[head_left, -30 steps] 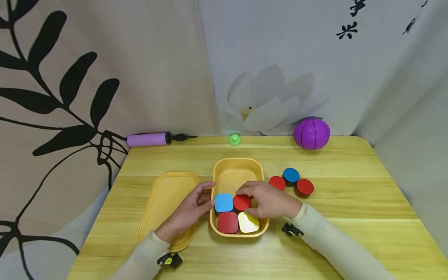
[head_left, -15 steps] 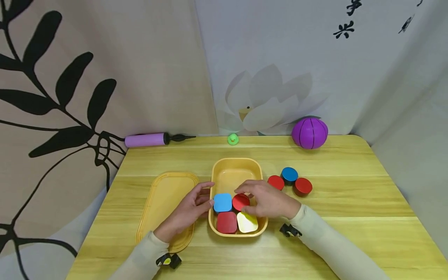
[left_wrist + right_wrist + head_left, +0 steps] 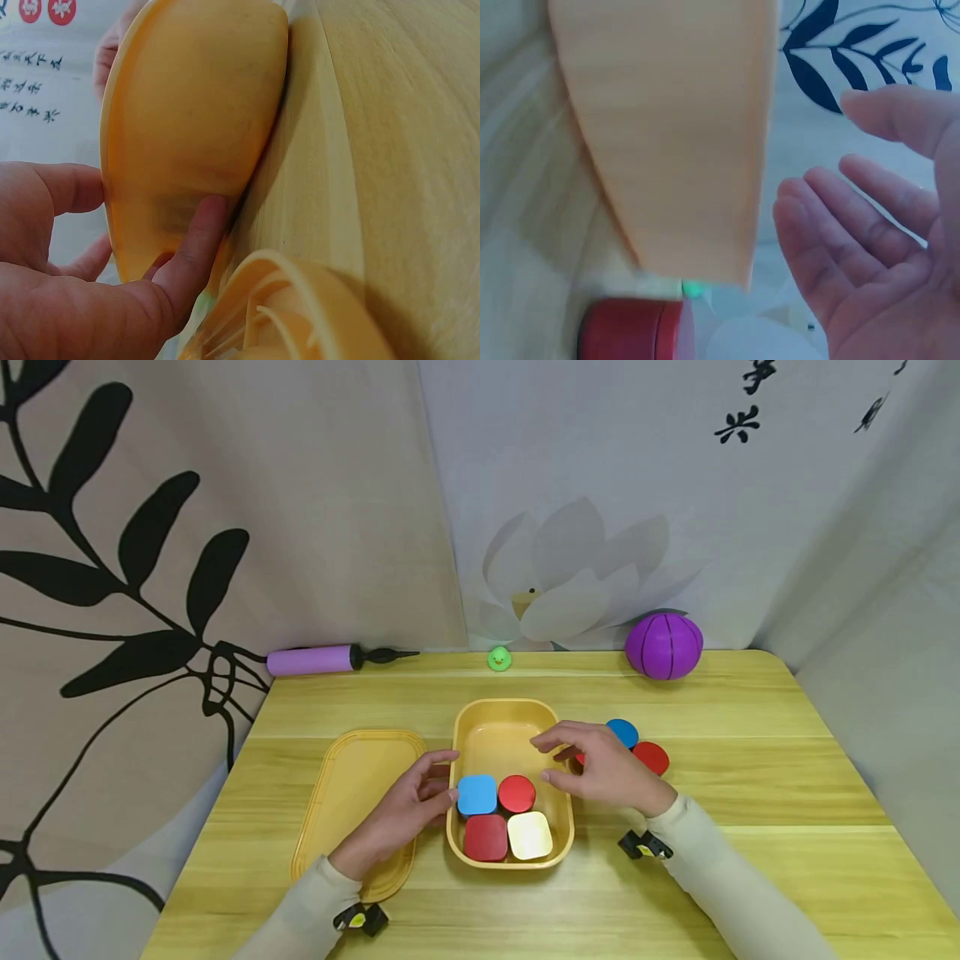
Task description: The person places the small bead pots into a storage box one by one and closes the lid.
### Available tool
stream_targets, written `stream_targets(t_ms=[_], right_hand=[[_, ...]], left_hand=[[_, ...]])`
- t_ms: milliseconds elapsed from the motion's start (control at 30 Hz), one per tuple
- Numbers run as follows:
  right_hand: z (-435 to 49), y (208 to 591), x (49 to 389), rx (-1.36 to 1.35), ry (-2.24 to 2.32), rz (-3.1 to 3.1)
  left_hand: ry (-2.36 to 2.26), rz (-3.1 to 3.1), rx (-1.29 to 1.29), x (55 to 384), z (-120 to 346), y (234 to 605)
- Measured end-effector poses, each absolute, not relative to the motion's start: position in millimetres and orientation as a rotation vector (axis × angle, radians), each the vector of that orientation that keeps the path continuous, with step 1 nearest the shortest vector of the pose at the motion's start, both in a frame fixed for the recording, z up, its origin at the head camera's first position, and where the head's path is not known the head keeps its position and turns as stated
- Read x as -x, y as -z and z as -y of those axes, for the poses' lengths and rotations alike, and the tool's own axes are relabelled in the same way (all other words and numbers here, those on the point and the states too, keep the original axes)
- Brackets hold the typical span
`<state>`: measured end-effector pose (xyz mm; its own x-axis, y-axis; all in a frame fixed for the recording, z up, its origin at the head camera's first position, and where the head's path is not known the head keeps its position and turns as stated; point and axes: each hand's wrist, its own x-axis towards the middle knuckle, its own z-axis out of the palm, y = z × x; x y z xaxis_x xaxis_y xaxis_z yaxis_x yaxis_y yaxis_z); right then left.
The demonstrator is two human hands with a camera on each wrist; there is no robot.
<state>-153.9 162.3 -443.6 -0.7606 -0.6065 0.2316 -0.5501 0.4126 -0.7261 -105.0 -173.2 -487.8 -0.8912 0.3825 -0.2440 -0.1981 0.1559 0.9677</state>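
Right hand (image 3: 611, 768) empty, fingers loose; left hand's (image 3: 401, 812) relaxed fingers touch plastic box (image 3: 501, 745), lower centre; probably light, stiff; pinch rim (image 3: 510, 865).

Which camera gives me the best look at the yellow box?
The head view: it shows nearly the whole yellow box from above, including the four pieces inside. The left wrist view shows an outer wall, with the left hand against it. The right wrist view shows only part of an outer wall, nothing inside.

Pale backdrop (image 3: 337, 510) with black leaves (image 3: 92, 442) and a grey lotus (image 3: 581, 568) behind a wood-grain table (image 3: 757, 768)
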Motion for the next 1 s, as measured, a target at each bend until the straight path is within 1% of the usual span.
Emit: stream_targets(t_ms=[233,567,767,1000], right_hand=[[-185.9,444.4,158.2,0.989,1.351,-2.708],[-233.8,454.9,160.4,0.782,1.385,-2.855],[-262.6,462.1,154.8,0.72,1.259,-3.0],[-286.1,471.1,147.6,0.552,1.127,-3.07]], left_hand=[[-1.784,-2.001,-0.176,105.0,174.2,487.8],[-1.777,-2.004,-0.187,105.0,173.5,487.7],[-1.771,-2.007,-0.194,105.3,172.9,487.8],[-1.766,-2.018,-0.174,105.0,172.7,487.0]])
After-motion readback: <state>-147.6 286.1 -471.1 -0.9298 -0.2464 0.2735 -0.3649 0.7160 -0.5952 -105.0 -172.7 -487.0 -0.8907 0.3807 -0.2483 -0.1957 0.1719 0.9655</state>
